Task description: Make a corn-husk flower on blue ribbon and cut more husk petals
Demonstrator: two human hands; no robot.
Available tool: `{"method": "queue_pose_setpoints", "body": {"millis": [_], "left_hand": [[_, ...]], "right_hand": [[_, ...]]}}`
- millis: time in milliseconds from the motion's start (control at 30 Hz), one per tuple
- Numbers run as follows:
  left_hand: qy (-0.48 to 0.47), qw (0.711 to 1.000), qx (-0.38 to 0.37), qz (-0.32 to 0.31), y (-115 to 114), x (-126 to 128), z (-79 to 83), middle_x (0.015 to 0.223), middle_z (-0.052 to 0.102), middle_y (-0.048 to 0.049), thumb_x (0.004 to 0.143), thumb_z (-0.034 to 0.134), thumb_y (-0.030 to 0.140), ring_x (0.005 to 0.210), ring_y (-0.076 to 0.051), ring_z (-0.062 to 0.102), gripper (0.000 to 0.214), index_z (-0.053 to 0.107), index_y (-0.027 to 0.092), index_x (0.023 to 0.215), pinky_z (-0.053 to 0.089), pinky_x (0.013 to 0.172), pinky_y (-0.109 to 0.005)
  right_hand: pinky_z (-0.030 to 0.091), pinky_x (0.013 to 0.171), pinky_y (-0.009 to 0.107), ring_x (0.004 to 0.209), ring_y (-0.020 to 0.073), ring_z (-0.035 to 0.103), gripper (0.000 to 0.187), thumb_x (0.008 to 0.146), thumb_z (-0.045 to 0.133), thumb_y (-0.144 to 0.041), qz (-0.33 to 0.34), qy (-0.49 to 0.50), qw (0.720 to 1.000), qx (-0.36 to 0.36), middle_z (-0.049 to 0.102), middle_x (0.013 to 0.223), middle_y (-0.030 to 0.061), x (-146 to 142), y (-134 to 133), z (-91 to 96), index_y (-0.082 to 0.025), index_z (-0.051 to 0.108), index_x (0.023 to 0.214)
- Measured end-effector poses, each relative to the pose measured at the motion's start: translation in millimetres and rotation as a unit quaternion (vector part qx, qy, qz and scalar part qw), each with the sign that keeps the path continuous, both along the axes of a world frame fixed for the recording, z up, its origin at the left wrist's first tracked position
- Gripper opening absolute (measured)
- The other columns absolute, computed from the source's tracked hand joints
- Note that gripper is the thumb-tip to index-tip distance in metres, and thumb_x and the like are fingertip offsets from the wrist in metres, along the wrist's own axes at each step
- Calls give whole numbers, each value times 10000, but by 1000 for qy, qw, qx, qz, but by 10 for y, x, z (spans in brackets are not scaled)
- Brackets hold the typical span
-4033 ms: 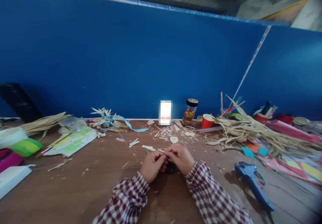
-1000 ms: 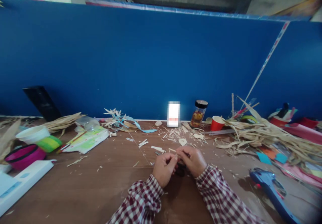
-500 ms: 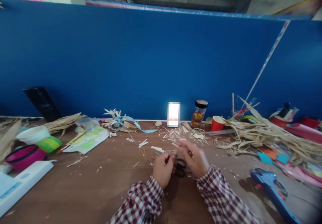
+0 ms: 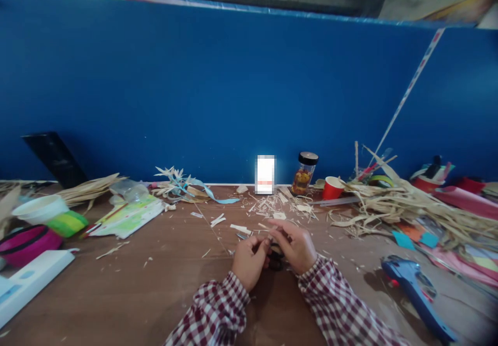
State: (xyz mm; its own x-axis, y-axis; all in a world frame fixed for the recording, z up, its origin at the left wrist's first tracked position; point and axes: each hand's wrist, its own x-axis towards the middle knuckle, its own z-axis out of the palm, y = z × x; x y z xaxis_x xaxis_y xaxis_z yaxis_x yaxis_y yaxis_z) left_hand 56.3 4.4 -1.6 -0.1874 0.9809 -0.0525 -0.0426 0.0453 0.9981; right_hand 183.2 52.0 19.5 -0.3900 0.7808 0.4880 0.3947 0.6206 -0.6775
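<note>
Evidently, my right hand (image 4: pixel 299 246) pinches a thin, straw-coloured strip (image 4: pixel 263 226) above the brown wood-grained table (image 4: pixel 148 299); a slack hold could drop it among lookalike pale shavings (image 4: pixel 267 205). My left hand (image 4: pixel 249 264) has fingertips pressed together, contents unclear.

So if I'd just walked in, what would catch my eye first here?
Probably the big blue partition across the background, with a bright, pixelated white rectangle at its foot. Then the left hand and right hand, close together low in the middle, in checked sleeves. At the picture's right, a blue glue gun lies near tangled pale strips.
</note>
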Motion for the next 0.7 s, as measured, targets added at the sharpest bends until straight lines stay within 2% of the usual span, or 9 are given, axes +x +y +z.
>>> {"method": "queue_pose_setpoints", "body": {"millis": [167, 567, 700], "left_hand": [[-8, 1000, 0, -6, -14, 11, 20, 563, 545, 17, 701, 555, 422, 430, -78, 479, 296, 606, 135, 750, 400, 415, -193], [-48, 999, 1, -12, -12, 14, -6, 558, 554, 25, 669, 601, 429, 415, -67, 469, 298, 613, 140, 743, 398, 407, -188], [-80, 997, -10, 16, 14, -25, -19, 564, 559, 19, 675, 603, 403, 442, -63, 482, 290, 628, 126, 759, 406, 422, -176]], "right_hand": [[466, 647, 228, 683, 132, 599, 246, 831, 489, -255, 2, 11, 1000, 1, 659, 802, 16, 4, -2, 35, -208, 590, 1051], [471, 660, 240, 705, 142, 600, 246, 830, 481, -267, -3, 15, 1000, 6, 659, 834, 28, -10, -9, 24, -213, 595, 1041], [473, 630, 232, 675, 133, 591, 260, 842, 451, -261, -5, 31, 999, -6, 637, 816, 28, -28, -10, 32, -209, 545, 1079]]}}
